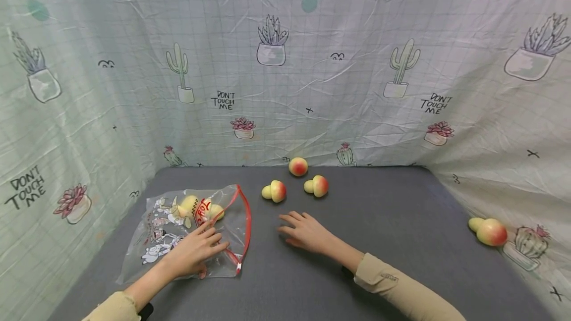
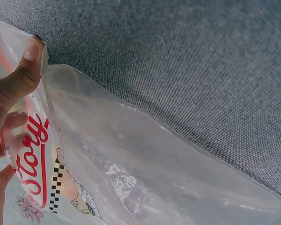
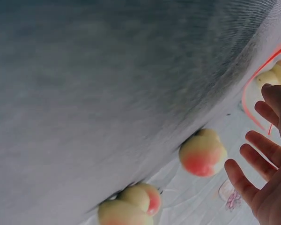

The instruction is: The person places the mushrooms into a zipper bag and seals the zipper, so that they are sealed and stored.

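A clear plastic zip bag [image 1: 232, 227] with cartoon prints and a red rim lies on the grey table [image 1: 379, 232] at the left, with yellow toy fruits [image 1: 189, 204] inside. My left hand [image 1: 196, 250] lies on the bag. In the left wrist view its thumb [image 2: 19, 77] pinches the bag film [image 2: 145, 178], and the fingers show through the plastic. My right hand [image 1: 303, 232] hovers flat near the table's middle, fingers spread [image 3: 267, 173], holding nothing. Three peach-coloured mushroom toys [image 1: 274, 191] [image 1: 316, 186] [image 1: 298, 166] sit just beyond it.
A fourth mushroom toy [image 1: 488, 231] lies at the table's right edge against the cloth. A cactus-print curtain [image 1: 285, 63] encloses the table at the back and both sides. Bare grey surface spreads at the right front.
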